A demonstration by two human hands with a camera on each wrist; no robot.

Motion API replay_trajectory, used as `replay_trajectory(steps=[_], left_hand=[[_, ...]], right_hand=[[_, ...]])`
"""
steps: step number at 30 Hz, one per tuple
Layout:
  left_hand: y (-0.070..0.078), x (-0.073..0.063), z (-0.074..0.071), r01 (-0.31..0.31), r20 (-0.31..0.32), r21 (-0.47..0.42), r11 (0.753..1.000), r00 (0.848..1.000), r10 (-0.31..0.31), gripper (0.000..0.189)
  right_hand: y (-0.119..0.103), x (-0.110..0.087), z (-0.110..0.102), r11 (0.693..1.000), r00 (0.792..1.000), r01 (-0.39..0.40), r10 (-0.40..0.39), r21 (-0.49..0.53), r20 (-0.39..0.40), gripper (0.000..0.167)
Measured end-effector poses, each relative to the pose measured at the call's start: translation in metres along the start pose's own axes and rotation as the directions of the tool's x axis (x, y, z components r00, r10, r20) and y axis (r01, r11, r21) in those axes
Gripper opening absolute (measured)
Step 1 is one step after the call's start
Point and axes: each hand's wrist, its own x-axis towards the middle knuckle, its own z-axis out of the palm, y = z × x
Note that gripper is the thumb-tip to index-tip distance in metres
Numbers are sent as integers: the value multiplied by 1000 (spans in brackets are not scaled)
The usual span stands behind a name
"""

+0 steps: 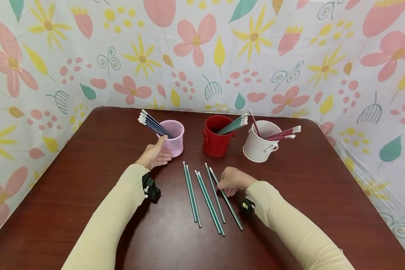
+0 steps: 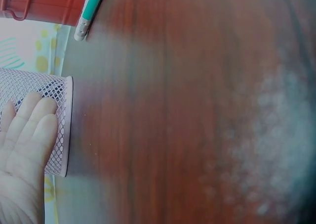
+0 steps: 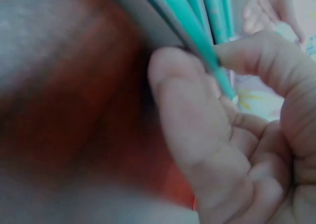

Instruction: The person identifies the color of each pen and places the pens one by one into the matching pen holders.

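Note:
My left hand (image 1: 155, 154) is at the pink mesh pencil cup (image 1: 177, 144), its fingers fairly straight along the side and the thumb up near the rim. In the left wrist view those fingers (image 2: 32, 115) lie against the mesh. Dark blue pencils (image 1: 152, 123) with white erasers lean in this cup. My right hand (image 1: 234, 180) pinches a green pencil (image 1: 232, 210) between thumb and forefinger, around its upper part. That pencil is the rightmost of several green pencils (image 1: 207, 198) lying lengthwise on the table.
Behind the loose pencils stands a red bucket (image 1: 216, 144) with green pencils (image 1: 234, 125) leaning right. A white bucket (image 1: 256, 150) with dark red pencils (image 1: 283, 134) is right of it. The brown table (image 1: 81, 180) meets a flower-patterned cloth (image 1: 195, 82) at the back.

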Motion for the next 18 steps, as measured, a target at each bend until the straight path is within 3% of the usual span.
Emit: replay_trajectory(steps=[5, 9, 13, 18], left_hand=[[-3, 0, 5, -9, -13, -9, 1000, 1000, 9, 77], [-5, 0, 8, -7, -5, -13, 1000, 1000, 7, 76], [-4, -2, 5, -19, -13, -3, 1000, 1000, 19, 76], [0, -4, 2, -18, -17, 14, 1000, 1000, 18, 75]], right_hand=[[0, -7, -18, 973, 987, 158, -154, 171, -37, 11], [-3, -18, -41, 905, 954, 301, -284, 300, -100, 19], [-12, -26, -57, 822, 892, 452, -411, 348, -187, 28], [-34, -39, -75, 769, 798, 590, -510, 245, -320, 30]])
